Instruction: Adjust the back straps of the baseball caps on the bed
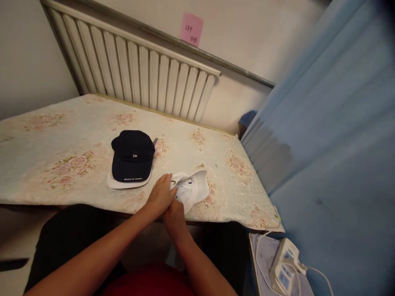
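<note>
A white baseball cap [201, 186] lies tipped near the front edge of the cloth, its inside turned up toward me and its brim pointing right. My left hand [161, 191] is closed on the left edge of this cap, fingers over the rim. Just beneath it, my right hand [174, 214] is curled against the cap's near left edge, and the two hands touch. Part of the right fingers is hidden by the left hand. To the left of my hands sits a navy baseball cap [133, 154] with small white lettering, resting on another cap whose white brim [115, 183] sticks out below.
A floral quilted cloth [92, 119] covers the table-like surface. Behind it are a white radiator [145, 74] and a wall with a pink note [191, 28]. A blue curtain [324, 144] hangs at right, above a power strip [283, 269] with cables.
</note>
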The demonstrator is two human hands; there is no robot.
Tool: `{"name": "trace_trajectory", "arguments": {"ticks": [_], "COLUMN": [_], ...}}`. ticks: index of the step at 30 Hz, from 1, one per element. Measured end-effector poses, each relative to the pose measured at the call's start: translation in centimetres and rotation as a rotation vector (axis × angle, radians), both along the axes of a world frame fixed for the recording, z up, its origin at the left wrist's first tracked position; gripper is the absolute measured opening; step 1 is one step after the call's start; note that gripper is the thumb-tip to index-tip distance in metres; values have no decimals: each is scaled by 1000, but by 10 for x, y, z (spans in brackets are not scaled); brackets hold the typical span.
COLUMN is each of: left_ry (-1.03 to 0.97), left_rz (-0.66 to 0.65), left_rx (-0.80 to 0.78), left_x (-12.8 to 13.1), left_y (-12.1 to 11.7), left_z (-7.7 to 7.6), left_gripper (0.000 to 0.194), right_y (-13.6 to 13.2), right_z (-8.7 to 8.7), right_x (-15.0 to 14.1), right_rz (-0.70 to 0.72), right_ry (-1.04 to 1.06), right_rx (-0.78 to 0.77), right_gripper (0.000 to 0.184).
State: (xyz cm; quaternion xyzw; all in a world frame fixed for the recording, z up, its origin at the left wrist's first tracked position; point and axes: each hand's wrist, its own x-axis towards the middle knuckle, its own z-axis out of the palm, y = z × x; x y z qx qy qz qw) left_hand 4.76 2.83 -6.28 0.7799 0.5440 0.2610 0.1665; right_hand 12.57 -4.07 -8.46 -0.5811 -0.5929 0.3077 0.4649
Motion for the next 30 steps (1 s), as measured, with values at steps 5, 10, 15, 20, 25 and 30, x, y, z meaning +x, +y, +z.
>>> {"name": "trace_trajectory", "arguments": {"ticks": [5, 10, 15, 20, 25, 30], "left_ry": [224, 268, 263, 243, 216, 300], "left_rz": [-54, -47, -62, -87, -106, -89], "left_rx": [-188, -182, -167, -159, -110, 56], "left_x": [14, 18, 12, 2, -1, -4], "left_y": [10, 14, 18, 5, -17, -29], "left_z": [17, 23, 12, -4, -15, -31], "left_gripper": [34, 29, 33, 34, 35, 45], "right_y": [-6, -13, -14, 4, 40, 68], "right_z": [-9, -31, -48, -35, -12, -1], "right_x": [4, 2, 11, 36, 41, 33], "right_rz": [-56, 44, 125, 91, -98, -234], "right_ry": [-193, -429, -367, 527, 1118, 1326], "right_rx": [-61, -24, -181, -273, -373, -409], "right_gripper": [21, 24, 27, 25, 42, 13]}}
